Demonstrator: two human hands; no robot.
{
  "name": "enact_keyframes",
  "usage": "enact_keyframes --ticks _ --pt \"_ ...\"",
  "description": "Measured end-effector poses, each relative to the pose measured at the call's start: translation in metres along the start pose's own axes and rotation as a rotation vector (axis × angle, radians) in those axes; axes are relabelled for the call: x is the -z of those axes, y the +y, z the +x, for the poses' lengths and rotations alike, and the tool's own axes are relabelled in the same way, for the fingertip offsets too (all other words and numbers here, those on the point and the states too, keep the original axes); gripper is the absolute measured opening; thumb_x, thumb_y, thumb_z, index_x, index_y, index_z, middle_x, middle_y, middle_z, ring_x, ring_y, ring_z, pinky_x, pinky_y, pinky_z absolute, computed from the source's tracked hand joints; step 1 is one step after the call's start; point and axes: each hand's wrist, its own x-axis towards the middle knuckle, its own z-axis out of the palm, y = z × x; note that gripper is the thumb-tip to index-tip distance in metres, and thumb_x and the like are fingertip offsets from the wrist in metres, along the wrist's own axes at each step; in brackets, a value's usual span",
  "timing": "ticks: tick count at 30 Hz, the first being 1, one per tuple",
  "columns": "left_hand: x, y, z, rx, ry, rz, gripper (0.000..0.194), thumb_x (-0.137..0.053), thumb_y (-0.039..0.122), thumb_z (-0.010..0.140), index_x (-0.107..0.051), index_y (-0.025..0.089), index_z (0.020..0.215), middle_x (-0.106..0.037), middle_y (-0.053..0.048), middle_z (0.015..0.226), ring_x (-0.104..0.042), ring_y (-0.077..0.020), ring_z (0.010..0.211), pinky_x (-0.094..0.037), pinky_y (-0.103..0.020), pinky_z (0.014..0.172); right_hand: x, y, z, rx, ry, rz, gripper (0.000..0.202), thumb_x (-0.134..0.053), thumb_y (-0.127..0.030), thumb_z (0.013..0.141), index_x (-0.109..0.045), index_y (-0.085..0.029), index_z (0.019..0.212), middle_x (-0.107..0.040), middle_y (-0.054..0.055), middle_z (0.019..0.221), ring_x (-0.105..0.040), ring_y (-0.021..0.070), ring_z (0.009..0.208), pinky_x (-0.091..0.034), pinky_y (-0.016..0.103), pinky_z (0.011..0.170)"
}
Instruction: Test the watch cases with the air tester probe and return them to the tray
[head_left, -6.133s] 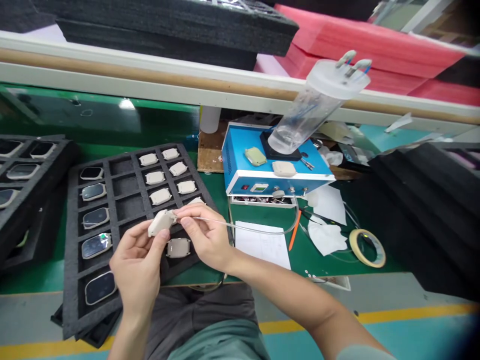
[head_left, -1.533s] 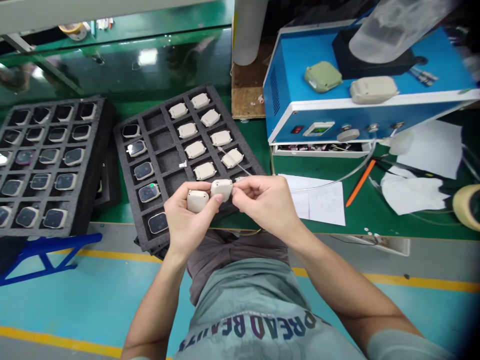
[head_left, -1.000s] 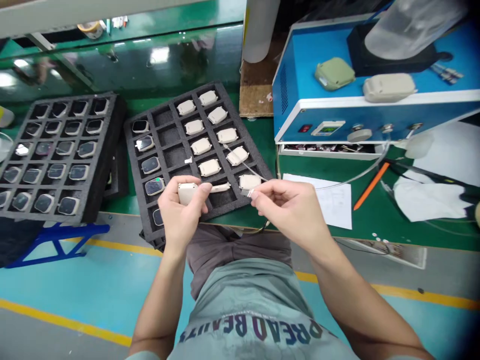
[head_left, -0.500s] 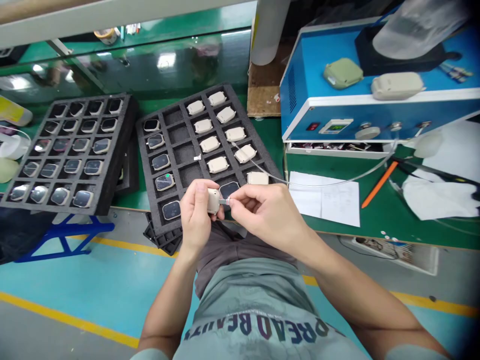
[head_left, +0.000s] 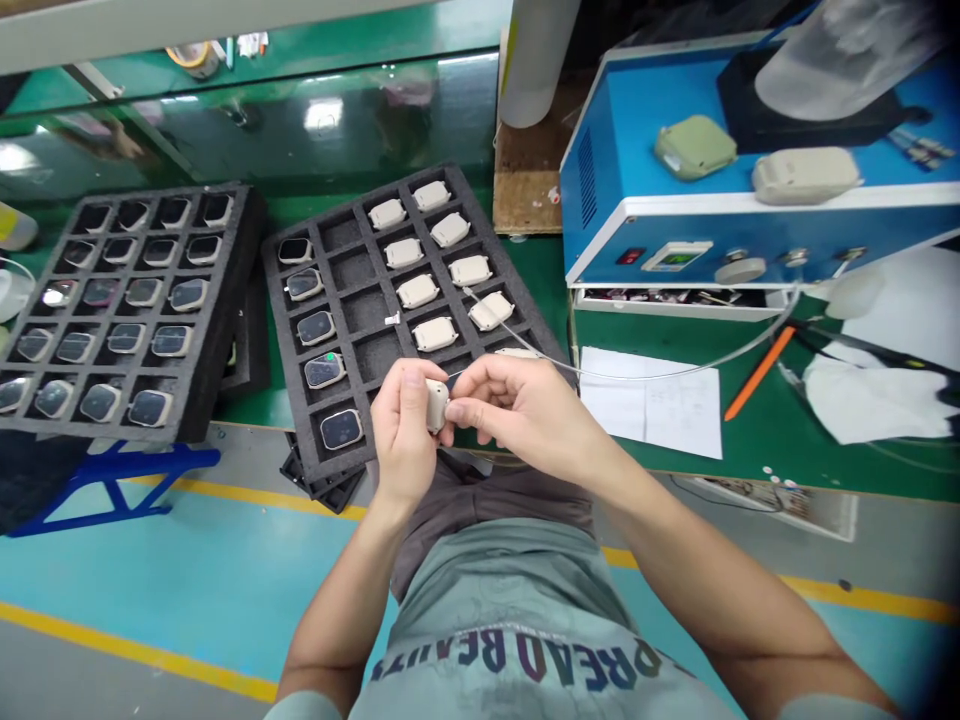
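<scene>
My left hand [head_left: 406, 415] is closed round a beige watch case [head_left: 436, 406], above the near edge of a dark foam tray [head_left: 352, 350]. Thumb and fingers of my right hand [head_left: 499, 400] are pinched at the case's right side; whatever small part they hold there is hidden. In the tray's compartments sit several beige cases [head_left: 435, 333] on the right and several watches with dark screens [head_left: 341, 429] down the left column. A small white piece [head_left: 392, 319] rests on a divider. A clear thin tube [head_left: 622, 376] runs across the tray's right side, its tip over a beige case.
A second foam tray [head_left: 196, 405] full of watches stands at the left. At the right are a blue machine [head_left: 675, 235], white paper sheets [head_left: 651, 402] and an orange-handled tool [head_left: 759, 374]. A green case [head_left: 696, 147] and a beige one [head_left: 806, 175] lie on the machine.
My right hand has moved in against the watch case. The metal strip that showed between its fingers and the case is now out of sight. The view has shifted slightly.
</scene>
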Motion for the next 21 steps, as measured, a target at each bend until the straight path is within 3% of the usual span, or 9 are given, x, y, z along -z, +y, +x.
enact_keyframes --ticks 5,9,13,15,17,18,19,20,21 --pt "0.003 -0.009 0.003 -0.009 0.047 0.02 0.047 -0.061 0.067 0.099 -0.061 0.022 0.084 -0.045 0.006 0.055 -0.039 -0.0075 0.039 -0.03 -0.019 0.035 -0.003 0.001 0.017 -0.108 -0.032 -0.043 0.027 -0.078 -0.03 0.083 -0.051 -0.023 0.084 -0.071 -0.004 0.059 -0.064 0.012 0.045 -0.045 0.017 0.04" --pt "0.008 -0.008 0.007 0.04 0.028 -0.042 0.049 -0.066 0.069 0.095 -0.06 0.022 0.083 -0.044 0.007 0.055 -0.037 -0.007 0.038 -0.029 -0.019 0.035 -0.011 -0.001 0.027 -0.153 -0.057 -0.048 0.04 -0.085 -0.038 0.078 -0.049 -0.024 0.088 -0.066 -0.007 0.054 -0.064 0.014 0.042 -0.043 0.017 0.035" --pt "0.01 0.001 0.012 0.129 0.014 -0.257 0.051 -0.071 0.069 0.09 -0.06 0.02 0.081 -0.047 0.006 0.059 -0.032 -0.0044 0.036 -0.023 -0.018 0.032 -0.007 0.003 0.006 -0.122 0.077 0.021 0.047 -0.09 -0.048 0.073 -0.056 -0.022 0.091 -0.069 -0.005 0.06 -0.066 0.0143 0.045 -0.048 0.019 0.038" --pt "0.012 0.003 0.012 0.139 -0.004 -0.338 0.05 -0.074 0.067 0.088 -0.06 0.019 0.083 -0.05 0.006 0.063 -0.033 -0.0032 0.036 -0.023 -0.017 0.034 0.01 0.009 -0.02 -0.093 0.224 -0.007 0.039 -0.086 -0.047 0.078 -0.063 -0.02 0.096 -0.074 0.0 0.067 -0.065 0.0144 0.044 -0.049 0.021 0.037" --pt "0.015 0.002 0.011 0.135 -0.026 -0.374 0.045 -0.084 0.057 0.082 -0.059 0.019 0.085 -0.052 0.006 0.067 -0.034 -0.0018 0.038 -0.025 -0.017 0.037 0.034 0.017 -0.05 0.102 0.654 -0.017 0.033 -0.085 -0.042 0.077 -0.067 -0.02 0.095 -0.07 -0.002 0.059 -0.058 0.0126 0.04 -0.044 0.02 0.034" --pt "0.016 0.001 0.011 0.134 -0.034 -0.37 0.042 -0.089 0.047 0.078 -0.058 0.02 0.087 -0.053 0.007 0.069 -0.034 -0.0015 0.04 -0.027 -0.016 0.039 0.046 0.021 -0.064 0.228 0.925 0.021 0.032 -0.086 -0.036 0.073 -0.066 -0.022 0.093 -0.063 -0.006 0.053 -0.052 0.0116 0.037 -0.039 0.019 0.032" --pt "0.016 -0.001 0.01 0.131 -0.037 -0.357 0.04 -0.091 0.038 0.075 -0.057 0.02 0.088 -0.053 0.008 0.069 -0.035 -0.0013 0.041 -0.027 -0.016 0.04 0.058 0.024 -0.075 0.29 1.111 0.063 0.035 -0.088 -0.031 0.067 -0.065 -0.023 0.093 -0.059 -0.008 0.051 -0.047 0.011 0.037 -0.037 0.019 0.031" --pt "0.017 -0.003 0.008 0.129 -0.036 -0.344 0.039 -0.091 0.03 0.073 -0.057 0.021 0.089 -0.052 0.009 0.069 -0.034 -0.0014 0.042 -0.028 -0.015 0.041 0.067 0.027 -0.084 0.276 1.198 0.132 0.038 -0.088 -0.028 0.063 -0.064 -0.024 0.093 -0.057 -0.009 0.052 -0.045 0.0106 0.038 -0.036 0.019 0.032" --pt "0.016 -0.005 0.007 0.127 -0.029 -0.334 0.037 -0.089 0.024 0.072 -0.056 0.021 0.088 -0.052 0.009 0.068 -0.034 -0.0015 0.042 -0.027 -0.015 0.041 0.074 0.03 -0.09 0.201 1.204 0.219 0.038 -0.088 -0.029 0.062 -0.065 -0.024 0.092 -0.056 -0.008 0.054 -0.044 0.01 0.04 -0.035 0.019 0.032"
